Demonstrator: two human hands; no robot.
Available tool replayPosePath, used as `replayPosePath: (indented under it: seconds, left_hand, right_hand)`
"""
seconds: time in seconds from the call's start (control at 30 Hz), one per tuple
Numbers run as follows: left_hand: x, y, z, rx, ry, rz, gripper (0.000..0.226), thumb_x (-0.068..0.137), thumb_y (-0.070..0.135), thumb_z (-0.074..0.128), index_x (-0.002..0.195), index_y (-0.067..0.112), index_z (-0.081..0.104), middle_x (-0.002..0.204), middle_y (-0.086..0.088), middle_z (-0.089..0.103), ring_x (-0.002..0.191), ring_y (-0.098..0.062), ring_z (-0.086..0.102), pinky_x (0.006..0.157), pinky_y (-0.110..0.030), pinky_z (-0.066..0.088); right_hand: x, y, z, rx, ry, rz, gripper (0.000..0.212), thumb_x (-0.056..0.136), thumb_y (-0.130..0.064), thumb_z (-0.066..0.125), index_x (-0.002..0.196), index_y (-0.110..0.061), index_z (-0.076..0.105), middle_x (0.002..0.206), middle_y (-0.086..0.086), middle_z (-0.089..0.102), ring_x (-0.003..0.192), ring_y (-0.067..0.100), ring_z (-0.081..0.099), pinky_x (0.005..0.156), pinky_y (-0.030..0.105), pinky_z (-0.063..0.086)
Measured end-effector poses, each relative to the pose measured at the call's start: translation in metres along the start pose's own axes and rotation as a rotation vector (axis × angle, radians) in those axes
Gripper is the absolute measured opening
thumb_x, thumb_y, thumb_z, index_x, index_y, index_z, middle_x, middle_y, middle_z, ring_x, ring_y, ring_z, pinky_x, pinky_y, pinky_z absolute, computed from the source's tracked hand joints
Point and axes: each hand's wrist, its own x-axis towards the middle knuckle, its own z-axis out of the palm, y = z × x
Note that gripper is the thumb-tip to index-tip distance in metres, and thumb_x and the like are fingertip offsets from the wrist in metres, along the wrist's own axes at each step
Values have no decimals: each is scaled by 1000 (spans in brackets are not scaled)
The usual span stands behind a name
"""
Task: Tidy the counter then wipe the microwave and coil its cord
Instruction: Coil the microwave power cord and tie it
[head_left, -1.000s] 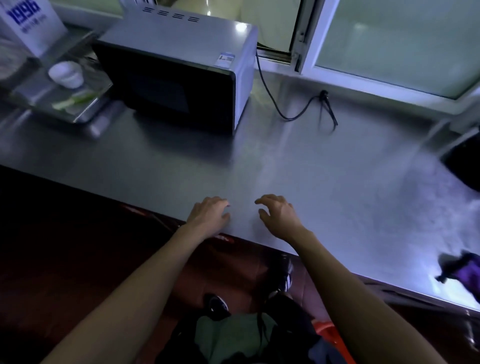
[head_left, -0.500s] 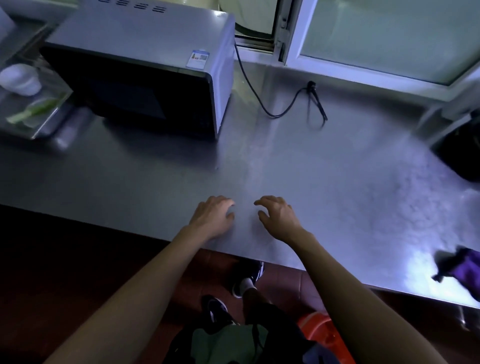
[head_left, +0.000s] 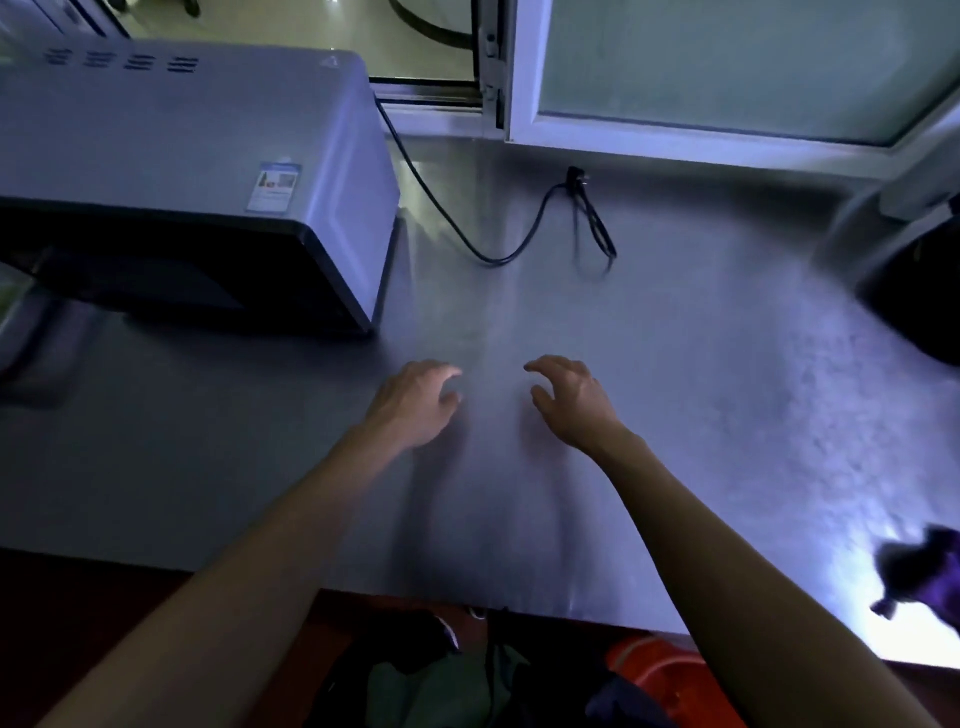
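Hands first: my left hand (head_left: 415, 402) and my right hand (head_left: 569, 400) hover low over the steel counter (head_left: 701, 415), side by side with a small gap between them. Fingers of both are loosely curled and hold nothing; whether the fingertips touch the metal, I cannot tell.

Nothing of the task is in hand at this moment, so I judge this as a pause between steps. The microwave (head_left: 197, 171) stands at the far left of the counter, its dark door facing me. Its cord (head_left: 467, 244) leaves the back corner, runs loose over the counter and ends at the plug (head_left: 576, 176), which lies near the window frame (head_left: 675, 140), not in any socket I can see. The cord is not yet coiled.

For wiping I need a cloth. The purple cloth (head_left: 924, 571) lies crumpled at the right edge of the counter, well apart from both hands, so I think the next move is a reach of the right hand toward it. For the cord, both hands must go forward, past the corner of the microwave.

A dark object (head_left: 914, 291) stands at the far right; I cannot tell what it is. Between my hands and the cord I see nothing in the way.
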Motion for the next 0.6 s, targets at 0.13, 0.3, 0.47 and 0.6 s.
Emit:
replayPosePath:
  seconds: [0.13, 0.3, 0.47, 0.6]
  left_hand:
    - [32, 9, -11, -23, -13, 28, 41, 96, 33, 56, 135, 19, 56, 136, -6, 58, 125, -29, 53, 104, -45, 44]
    - [71, 23, -20, -23, -8, 75, 41, 97, 33, 55, 136, 19, 55, 136, -5, 59, 124, -28, 54, 102, -45, 45]
    - [115, 38, -30, -24, 6, 100, 43, 97, 34, 54, 137, 18, 55, 134, -7, 61, 124, -29, 54, 100, -42, 46]
    - [158, 45, -38, -30, -16, 126, 47, 97, 35, 52, 141, 18, 51, 137, -8, 59, 127, -28, 53, 105, -42, 44]
  right_hand:
    - [20, 17, -17, 42, 55, 12, 39, 97, -13, 55, 136, -14, 58, 143, 7, 54, 129, 32, 48, 105, 49, 42]
    - [48, 32, -32, 151, 197, 52, 38, 95, -9, 56, 133, -10, 60, 140, 10, 57, 127, 33, 50, 105, 43, 43]
    - [77, 38, -45, 211, 380, 72, 35, 95, -5, 56, 129, -5, 61, 132, 13, 62, 120, 35, 55, 101, 41, 47]
    - [107, 39, -59, 200, 415, 128, 36, 94, -6, 56, 130, -6, 61, 132, 12, 62, 122, 34, 55, 102, 39, 46]
